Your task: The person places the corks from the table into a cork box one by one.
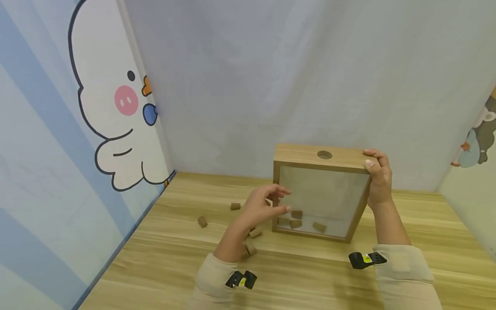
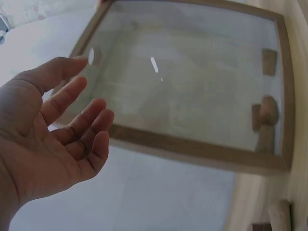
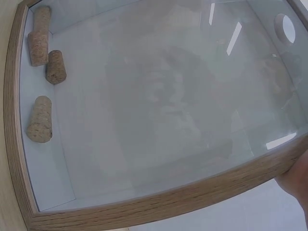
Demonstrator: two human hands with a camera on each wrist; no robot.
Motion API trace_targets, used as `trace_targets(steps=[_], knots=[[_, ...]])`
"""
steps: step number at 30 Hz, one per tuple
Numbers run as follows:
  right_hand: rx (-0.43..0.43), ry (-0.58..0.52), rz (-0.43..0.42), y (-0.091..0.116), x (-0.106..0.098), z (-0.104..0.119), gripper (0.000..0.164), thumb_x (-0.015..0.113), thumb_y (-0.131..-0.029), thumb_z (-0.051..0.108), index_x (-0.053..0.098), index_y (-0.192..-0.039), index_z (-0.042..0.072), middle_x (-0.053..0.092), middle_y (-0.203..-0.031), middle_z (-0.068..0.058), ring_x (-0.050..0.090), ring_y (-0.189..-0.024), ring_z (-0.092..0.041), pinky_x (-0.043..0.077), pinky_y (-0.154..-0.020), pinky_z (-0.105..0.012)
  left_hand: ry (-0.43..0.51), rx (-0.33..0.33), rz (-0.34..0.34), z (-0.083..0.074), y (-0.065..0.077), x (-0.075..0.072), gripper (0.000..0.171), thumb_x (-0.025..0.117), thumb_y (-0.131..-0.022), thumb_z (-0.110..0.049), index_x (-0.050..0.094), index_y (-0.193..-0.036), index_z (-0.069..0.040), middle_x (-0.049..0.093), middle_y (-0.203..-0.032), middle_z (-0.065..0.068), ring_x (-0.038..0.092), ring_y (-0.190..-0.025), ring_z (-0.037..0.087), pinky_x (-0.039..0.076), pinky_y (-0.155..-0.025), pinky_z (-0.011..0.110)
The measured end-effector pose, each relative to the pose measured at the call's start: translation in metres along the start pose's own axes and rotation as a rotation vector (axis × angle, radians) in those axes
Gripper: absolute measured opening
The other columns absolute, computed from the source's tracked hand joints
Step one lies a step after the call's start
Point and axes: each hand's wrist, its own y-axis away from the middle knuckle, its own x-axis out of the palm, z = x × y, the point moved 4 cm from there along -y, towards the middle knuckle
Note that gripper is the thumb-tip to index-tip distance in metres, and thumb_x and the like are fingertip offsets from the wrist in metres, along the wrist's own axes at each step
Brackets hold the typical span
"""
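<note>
A shallow wooden display box with a clear front stands on the table, a round hole in its top. Several corks lie at the bottom inside, one cork apart from the others. My right hand grips the box's upper right corner, thumb on the top; only a small part of that hand shows in the right wrist view. In front of the box's left side is my left hand. In the left wrist view its fingers are loosely bent, with nothing held between thumb and fingers.
Loose corks lie on the wooden table left of the box: one cork farthest left, another cork farther back, and more near my left wrist. A pale curtain hangs behind, and a cartoon-printed cloth borders the left side.
</note>
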Motion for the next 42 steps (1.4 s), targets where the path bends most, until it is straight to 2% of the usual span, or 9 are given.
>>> trace_targets(steps=[6,13,16,21,27,32,38,42], knots=[[0.009,0.011,0.003,0.001,0.000,-0.001,0.021,0.049,-0.086,0.019,0.059,-0.104,0.017,0.046,-0.108,-0.009,0.044,-0.087,-0.021,0.038,-0.067,-0.030,0.010,-0.023,0.051,0.029,0.015,-0.006,0.036,0.071,-0.083,-0.014,0.062,-0.116,-0.003,0.059,-0.112,0.013,0.056,-0.095,0.031,0.046,-0.076,0.036],[-0.010,0.004,0.004,0.000,-0.001,0.000,0.022,0.049,-0.086,0.018,0.059,-0.104,0.015,0.047,-0.107,-0.010,0.045,-0.088,-0.021,0.039,-0.069,-0.030,-0.031,-0.088,0.089,0.060,0.027,-0.004,0.034,0.074,-0.081,-0.016,0.063,-0.113,-0.007,0.060,-0.110,0.007,0.056,-0.094,0.022,0.047,-0.078,0.033],[-0.017,0.005,0.003,-0.001,-0.001,0.000,0.021,0.050,-0.085,0.018,0.060,-0.104,0.015,0.048,-0.107,-0.009,0.045,-0.088,-0.021,0.038,-0.069,-0.030,-0.028,-0.095,0.116,0.071,0.029,-0.002,0.035,0.073,-0.081,-0.013,0.063,-0.113,-0.006,0.059,-0.112,0.011,0.055,-0.097,0.028,0.047,-0.080,0.038],[-0.017,0.012,-0.003,-0.001,-0.002,-0.001,0.021,0.050,-0.085,0.018,0.060,-0.104,0.015,0.047,-0.107,-0.009,0.044,-0.088,-0.021,0.037,-0.070,-0.031,0.009,-0.156,0.145,0.091,0.032,-0.003,0.041,0.075,-0.079,-0.013,0.061,-0.116,-0.002,0.056,-0.113,0.020,0.054,-0.097,0.037,0.047,-0.077,0.041],[-0.018,-0.003,0.001,-0.001,-0.002,-0.002,0.021,0.050,-0.085,0.018,0.060,-0.104,0.015,0.047,-0.106,-0.010,0.044,-0.088,-0.021,0.038,-0.069,-0.031,0.000,-0.198,0.150,0.119,0.030,-0.004,0.041,0.075,-0.078,-0.007,0.061,-0.116,-0.002,0.055,-0.113,0.023,0.057,-0.091,0.033,0.049,-0.071,0.035],[-0.006,-0.009,-0.001,0.000,-0.002,-0.003,0.020,0.050,-0.086,0.018,0.059,-0.103,0.016,0.047,-0.106,-0.010,0.045,-0.087,-0.021,0.039,-0.068,-0.030,-0.014,-0.215,0.162,0.139,0.029,-0.005,0.039,0.072,-0.078,-0.002,0.061,-0.115,0.000,0.056,-0.113,0.023,0.055,-0.095,0.036,0.049,-0.074,0.038],[-0.011,0.016,-0.008,-0.001,-0.002,-0.003,0.021,0.049,-0.086,0.019,0.060,-0.104,0.017,0.047,-0.107,-0.009,0.045,-0.088,-0.021,0.038,-0.068,-0.031,0.015,-0.270,0.177,0.154,0.030,-0.004,0.041,0.071,-0.075,-0.001,0.062,-0.115,-0.001,0.056,-0.112,0.019,0.056,-0.096,0.032,0.048,-0.079,0.041],[-0.012,0.008,-0.001,-0.001,-0.002,-0.001,0.020,0.049,-0.086,0.019,0.059,-0.103,0.017,0.047,-0.106,-0.009,0.045,-0.087,-0.021,0.038,-0.068,-0.030,0.011,-0.299,0.182,0.161,0.030,-0.003,0.040,0.074,-0.076,-0.003,0.062,-0.114,-0.001,0.059,-0.104,0.014,0.057,-0.092,0.025,0.047,-0.079,0.037]])
